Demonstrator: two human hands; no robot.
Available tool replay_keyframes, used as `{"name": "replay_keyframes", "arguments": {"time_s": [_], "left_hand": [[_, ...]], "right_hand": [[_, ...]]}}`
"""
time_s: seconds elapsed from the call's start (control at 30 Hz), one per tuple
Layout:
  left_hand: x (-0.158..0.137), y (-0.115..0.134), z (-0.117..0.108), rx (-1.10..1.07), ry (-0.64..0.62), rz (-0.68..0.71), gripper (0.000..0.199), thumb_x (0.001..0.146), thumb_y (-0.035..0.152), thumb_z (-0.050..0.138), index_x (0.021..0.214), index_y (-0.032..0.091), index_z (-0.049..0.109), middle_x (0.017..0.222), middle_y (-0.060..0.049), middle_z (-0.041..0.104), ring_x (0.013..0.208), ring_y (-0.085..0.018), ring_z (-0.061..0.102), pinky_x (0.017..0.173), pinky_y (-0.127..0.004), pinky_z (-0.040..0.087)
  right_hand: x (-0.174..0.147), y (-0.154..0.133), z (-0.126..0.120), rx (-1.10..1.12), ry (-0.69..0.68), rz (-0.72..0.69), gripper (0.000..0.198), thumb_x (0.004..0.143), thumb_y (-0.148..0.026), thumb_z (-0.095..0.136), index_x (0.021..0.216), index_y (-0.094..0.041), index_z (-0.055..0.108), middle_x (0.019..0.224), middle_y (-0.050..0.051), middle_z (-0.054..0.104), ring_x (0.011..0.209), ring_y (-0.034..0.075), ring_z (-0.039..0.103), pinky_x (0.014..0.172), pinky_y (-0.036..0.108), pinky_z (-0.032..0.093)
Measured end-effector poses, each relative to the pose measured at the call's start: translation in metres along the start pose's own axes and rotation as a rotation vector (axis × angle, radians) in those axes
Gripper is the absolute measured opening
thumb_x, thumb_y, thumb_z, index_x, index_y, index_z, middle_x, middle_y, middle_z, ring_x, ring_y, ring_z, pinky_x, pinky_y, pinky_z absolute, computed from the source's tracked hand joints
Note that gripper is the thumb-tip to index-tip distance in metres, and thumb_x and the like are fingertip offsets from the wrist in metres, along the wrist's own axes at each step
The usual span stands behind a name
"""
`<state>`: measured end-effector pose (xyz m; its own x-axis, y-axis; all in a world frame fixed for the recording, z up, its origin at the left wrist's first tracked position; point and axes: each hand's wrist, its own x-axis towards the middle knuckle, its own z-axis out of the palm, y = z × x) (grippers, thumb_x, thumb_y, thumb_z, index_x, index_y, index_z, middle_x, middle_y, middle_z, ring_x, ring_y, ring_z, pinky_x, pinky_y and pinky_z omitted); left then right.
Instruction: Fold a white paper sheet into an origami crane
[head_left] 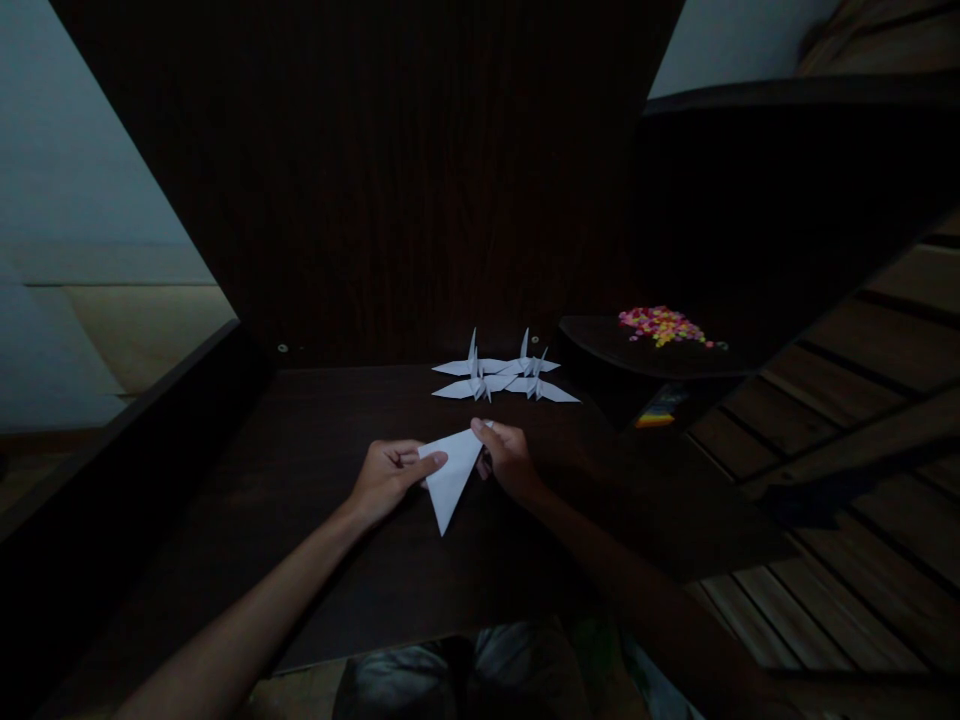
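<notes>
Between my hands is a white folded paper [453,476], triangular, with one sharp point hanging toward me. My left hand [391,474] pinches its left corner, thumb on top and fingers behind. At the upper right corner, my right hand [506,456] grips the paper between thumb and fingers. Just beyond the hands, several white origami cranes [480,384] stand close together on the dark desk [337,420], wings spread and touching or overlapping.
A small curved shelf [600,340] at the right carries a heap of small colourful pieces [664,326]. Beneath it sits an object with a yellow-orange edge [655,420]. A dark raised side panel [120,420] borders the desk's left. Wooden slats [862,590] lie at the right.
</notes>
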<state>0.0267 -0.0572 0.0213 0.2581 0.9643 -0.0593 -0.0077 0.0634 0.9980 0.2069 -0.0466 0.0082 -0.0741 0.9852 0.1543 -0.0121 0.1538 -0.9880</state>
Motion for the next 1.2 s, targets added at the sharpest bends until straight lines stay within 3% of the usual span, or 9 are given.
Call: {"name": "replay_keyframes", "arguments": {"time_s": [0.17,0.4,0.63,0.77,0.9,1.0,1.1,1.2], "left_hand": [[-0.0013,0.0059,-0.0037,0.014,-0.194,-0.068,0.027,0.061,0.036,0.079,0.066,0.012,0.068,0.057,-0.003,0.067,0.05,-0.014,0.061,0.049,-0.023,0.05],[-0.0045,0.0033,-0.0026,0.091,-0.558,-0.183,0.027,0.072,0.038,0.07,0.081,0.013,0.073,0.077,-0.008,0.072,0.061,-0.017,0.066,0.048,-0.023,0.054],[-0.0054,0.0056,-0.0073,0.132,-0.656,-0.214,0.027,0.073,0.038,0.069,0.08,0.013,0.074,0.077,-0.008,0.073,0.058,-0.017,0.066,0.048,-0.024,0.054],[-0.0033,0.0054,-0.0061,0.108,-0.535,-0.154,0.026,0.072,0.037,0.07,0.074,0.012,0.075,0.071,-0.009,0.072,0.057,-0.018,0.066,0.054,-0.027,0.055],[0.0008,0.0035,-0.0048,0.043,-0.25,-0.053,0.025,0.069,0.037,0.073,0.069,0.012,0.075,0.066,-0.007,0.072,0.058,-0.02,0.065,0.057,-0.03,0.055],[0.0031,0.0017,-0.0056,0.005,-0.067,-0.006,0.025,0.068,0.038,0.074,0.067,0.013,0.075,0.063,-0.005,0.071,0.058,-0.019,0.064,0.056,-0.027,0.052],[0.0037,0.0007,-0.0067,0.019,0.007,0.014,0.028,0.069,0.04,0.072,0.063,0.012,0.073,0.061,-0.004,0.069,0.057,-0.016,0.061,0.054,-0.024,0.048],[0.0033,0.0021,-0.007,0.052,0.037,0.03,0.029,0.067,0.041,0.073,0.065,0.012,0.072,0.061,-0.003,0.068,0.055,-0.015,0.059,0.051,-0.022,0.045]], "right_hand": [[-0.003,-0.0008,0.0004,-0.092,-0.045,0.022,0.051,0.086,-0.052,0.045,0.046,-0.019,0.043,0.037,-0.004,0.041,0.034,0.008,0.039,0.036,0.022,0.027],[-0.0055,-0.0028,0.0025,-0.305,-0.172,-0.176,0.051,0.082,-0.047,0.053,0.044,-0.019,0.034,0.043,-0.005,0.03,0.041,0.007,0.029,0.043,0.023,0.024],[-0.0064,-0.0008,0.004,-0.291,-0.178,-0.13,0.052,0.084,-0.05,0.048,0.043,-0.019,0.035,0.041,-0.005,0.031,0.04,0.007,0.03,0.043,0.024,0.024],[-0.0053,-0.0031,0.0019,-0.222,-0.21,-0.1,0.047,0.085,-0.049,0.047,0.049,-0.019,0.039,0.043,-0.005,0.035,0.042,0.008,0.032,0.043,0.022,0.025],[-0.0035,-0.0044,-0.0027,-0.284,-0.368,-0.136,0.036,0.075,-0.043,0.063,0.057,-0.017,0.049,0.05,-0.006,0.039,0.045,0.006,0.033,0.043,0.02,0.023],[-0.0026,-0.0044,-0.0037,-0.373,-0.393,-0.193,0.03,0.079,-0.04,0.06,0.062,-0.015,0.054,0.054,-0.005,0.047,0.048,0.007,0.04,0.047,0.02,0.028],[-0.0024,-0.0039,-0.003,-0.39,-0.358,-0.174,0.037,0.087,-0.039,0.05,0.058,-0.016,0.051,0.048,-0.004,0.051,0.046,0.008,0.044,0.049,0.02,0.033],[-0.0027,-0.0022,-0.003,-0.385,-0.395,-0.107,0.039,0.086,-0.038,0.052,0.054,-0.017,0.047,0.041,-0.006,0.047,0.039,0.007,0.042,0.045,0.02,0.032]]}}
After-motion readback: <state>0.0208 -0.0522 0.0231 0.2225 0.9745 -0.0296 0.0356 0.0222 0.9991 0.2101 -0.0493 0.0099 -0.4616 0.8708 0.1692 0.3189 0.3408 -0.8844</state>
